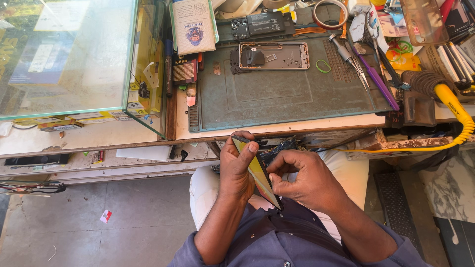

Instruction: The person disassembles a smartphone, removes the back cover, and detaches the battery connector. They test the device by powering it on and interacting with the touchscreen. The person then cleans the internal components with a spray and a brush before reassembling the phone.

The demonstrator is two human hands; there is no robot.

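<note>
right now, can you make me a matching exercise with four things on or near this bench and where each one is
Things:
1. phone screen panel
2. opened phone frame
3. green rubber band
4. yellow coiled cord

Places:
A. on the mat, just right of the opened phone
B. at the right edge of the bench, hanging down from the soldering tool
C. held on edge between the left hand and the right hand, over the lap
D. lying flat at the top of the grey-green mat

Pairs: 1-C, 2-D, 3-A, 4-B
</note>
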